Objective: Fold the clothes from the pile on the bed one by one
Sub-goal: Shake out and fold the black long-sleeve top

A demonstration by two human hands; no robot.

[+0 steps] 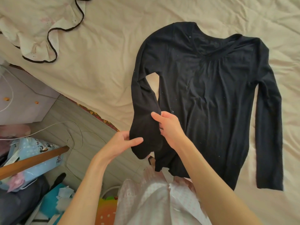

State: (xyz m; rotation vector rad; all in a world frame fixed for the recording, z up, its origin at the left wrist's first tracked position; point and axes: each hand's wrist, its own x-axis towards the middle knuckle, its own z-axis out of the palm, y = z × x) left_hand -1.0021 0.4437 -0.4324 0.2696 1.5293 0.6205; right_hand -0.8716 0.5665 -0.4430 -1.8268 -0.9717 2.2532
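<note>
Both hands, left hand [121, 142] and right hand [168, 127], pinch the lifted sleeve [143, 120] beside the flat black long-sleeved knit top [211, 98], its body lying rightward.

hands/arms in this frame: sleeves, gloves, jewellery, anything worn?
Left hand and right hand are both bare: no gloves, rings, watch or bracelets visible. Both forearms are uncovered up to the frame edge, no sleeves in view. Slim fingers, short unpainted nails.
</note>
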